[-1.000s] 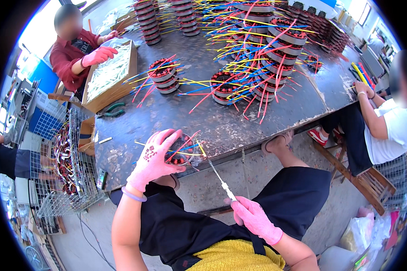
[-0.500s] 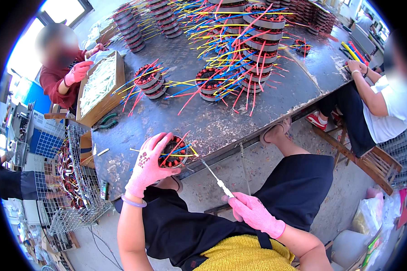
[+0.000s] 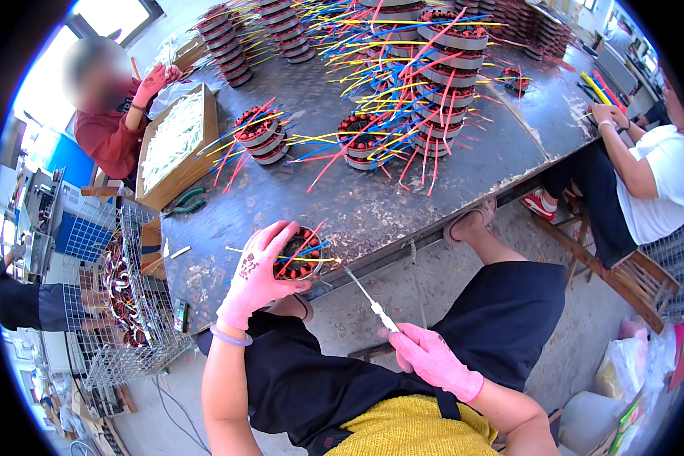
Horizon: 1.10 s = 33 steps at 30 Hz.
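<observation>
My left hand (image 3: 260, 270), in a pink glove, grips a ring-shaped motor stator (image 3: 302, 262) at the table's near edge. Red coils line the stator's inside, and red, blue and yellow wires stick out of it. One yellow wire points to the right, its end looking bright. Close to that end is the tip of a slim tool (image 3: 366, 295) with a metal shaft and white handle; its exact kind is unclear. My right hand (image 3: 433, 357), also gloved in pink, is closed around the handle above my lap.
Tall stacks of wired stators (image 3: 448, 83) stand across the dark table (image 3: 235, 213). At the left are green-handled pliers (image 3: 186, 201) and a carton (image 3: 197, 148) of white pieces. A wire basket (image 3: 137, 342) stands beside the table. Co-workers sit left and right.
The tool tip, touching the yellow wire's end before, now sits slightly apart from it. That wire now points more level. The co-worker at the left has raised their gloved hands.
</observation>
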Available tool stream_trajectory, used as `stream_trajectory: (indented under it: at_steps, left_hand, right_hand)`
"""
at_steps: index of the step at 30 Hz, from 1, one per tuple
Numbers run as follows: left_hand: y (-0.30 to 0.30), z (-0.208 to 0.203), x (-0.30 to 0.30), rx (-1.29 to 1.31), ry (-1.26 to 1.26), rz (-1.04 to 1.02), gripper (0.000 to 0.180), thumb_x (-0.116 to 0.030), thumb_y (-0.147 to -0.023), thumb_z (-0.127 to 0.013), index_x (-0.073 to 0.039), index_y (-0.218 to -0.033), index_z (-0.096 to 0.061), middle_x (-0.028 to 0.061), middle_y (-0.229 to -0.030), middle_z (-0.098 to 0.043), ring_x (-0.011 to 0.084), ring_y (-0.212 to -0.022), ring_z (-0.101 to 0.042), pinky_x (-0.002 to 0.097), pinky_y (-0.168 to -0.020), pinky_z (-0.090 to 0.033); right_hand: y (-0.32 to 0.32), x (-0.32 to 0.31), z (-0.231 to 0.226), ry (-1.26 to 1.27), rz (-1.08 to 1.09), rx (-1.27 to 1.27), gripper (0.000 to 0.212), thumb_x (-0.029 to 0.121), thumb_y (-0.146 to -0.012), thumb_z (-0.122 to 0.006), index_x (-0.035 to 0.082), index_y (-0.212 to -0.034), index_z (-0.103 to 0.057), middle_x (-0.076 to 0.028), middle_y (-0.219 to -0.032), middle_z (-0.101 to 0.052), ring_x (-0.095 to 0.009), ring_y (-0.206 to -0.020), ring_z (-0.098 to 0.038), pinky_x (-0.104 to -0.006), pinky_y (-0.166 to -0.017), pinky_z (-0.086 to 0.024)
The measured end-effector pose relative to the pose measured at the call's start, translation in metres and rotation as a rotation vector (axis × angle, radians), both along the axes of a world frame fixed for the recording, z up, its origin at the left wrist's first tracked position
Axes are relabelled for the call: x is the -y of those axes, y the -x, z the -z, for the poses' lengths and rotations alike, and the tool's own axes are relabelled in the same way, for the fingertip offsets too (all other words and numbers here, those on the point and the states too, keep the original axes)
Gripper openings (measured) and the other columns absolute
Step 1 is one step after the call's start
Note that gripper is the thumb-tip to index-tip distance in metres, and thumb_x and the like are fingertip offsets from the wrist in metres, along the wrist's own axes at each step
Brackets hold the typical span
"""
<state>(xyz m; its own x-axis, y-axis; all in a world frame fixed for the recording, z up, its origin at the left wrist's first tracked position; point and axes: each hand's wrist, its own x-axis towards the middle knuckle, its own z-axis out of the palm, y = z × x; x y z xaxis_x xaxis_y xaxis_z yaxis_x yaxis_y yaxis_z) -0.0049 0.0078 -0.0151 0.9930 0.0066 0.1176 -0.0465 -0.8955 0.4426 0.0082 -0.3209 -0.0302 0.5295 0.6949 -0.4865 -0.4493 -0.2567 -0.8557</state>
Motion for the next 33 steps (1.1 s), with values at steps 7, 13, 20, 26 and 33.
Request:
stream_trajectory:
  at_steps: [7, 13, 20, 26, 33]
  left_hand:
    - [0.002, 0.001, -0.001, -0.005, 0.01, 0.012, 0.096, -0.028, -0.059, -0.09, -0.007, -0.143, -0.049, 0.0176, -0.142, -0.049, 0.0391, -0.129, -0.048, 0.0465, -0.112, -0.037]
    - [0.002, 0.0, -0.003, 0.007, -0.002, 0.021, 0.097, -0.03, -0.059, -0.09, -0.007, -0.144, -0.048, 0.0173, -0.142, -0.049, 0.0387, -0.129, -0.048, 0.0469, -0.111, -0.037]
    - [0.003, 0.0, -0.003, -0.005, -0.004, 0.017, 0.096, -0.031, -0.06, -0.089, -0.007, -0.144, -0.048, 0.0173, -0.143, -0.049, 0.0387, -0.13, -0.047, 0.0469, -0.112, -0.036]
    - [0.001, -0.001, -0.001, -0.015, 0.001, 0.004, 0.099, -0.026, -0.057, -0.091, -0.006, -0.144, -0.049, 0.0168, -0.144, -0.049, 0.0378, -0.132, -0.047, 0.0454, -0.112, -0.037]
    - [0.001, 0.0, -0.001, -0.022, 0.002, -0.006, 0.098, -0.024, -0.057, -0.091, -0.007, -0.144, -0.049, 0.0155, -0.144, -0.049, 0.0371, -0.133, -0.047, 0.0451, -0.113, -0.037]
  right_hand:
    - [0.0, 0.0, -0.003, 0.017, -0.001, -0.003, 0.036, 0.027, -0.105, -0.047, 0.0, -0.123, -0.063, -0.001, -0.067, -0.05, -0.008, -0.06, -0.049, -0.0268, -0.058, -0.042]
    - [0.001, 0.0, -0.005, 0.001, 0.032, -0.05, 0.036, 0.027, -0.105, -0.049, 0.0, -0.123, -0.064, 0.002, -0.068, -0.049, -0.006, -0.061, -0.045, -0.024, -0.057, -0.037]
    - [-0.001, 0.0, -0.003, 0.013, -0.004, -0.02, 0.038, 0.029, -0.105, -0.047, 0.0, -0.123, -0.063, -0.002, -0.067, -0.049, -0.009, -0.059, -0.048, -0.0273, -0.057, -0.041]
    - [-0.001, 0.0, -0.005, 0.042, -0.013, 0.021, 0.038, 0.029, -0.105, -0.046, -0.001, -0.123, -0.063, -0.002, -0.068, -0.051, -0.009, -0.059, -0.05, -0.0276, -0.057, -0.042]
    - [0.002, 0.001, 0.006, -0.013, -0.005, 0.011, 0.038, 0.029, -0.106, -0.046, -0.001, -0.122, -0.063, -0.001, -0.07, -0.052, -0.008, -0.06, -0.051, -0.0272, -0.057, -0.042]
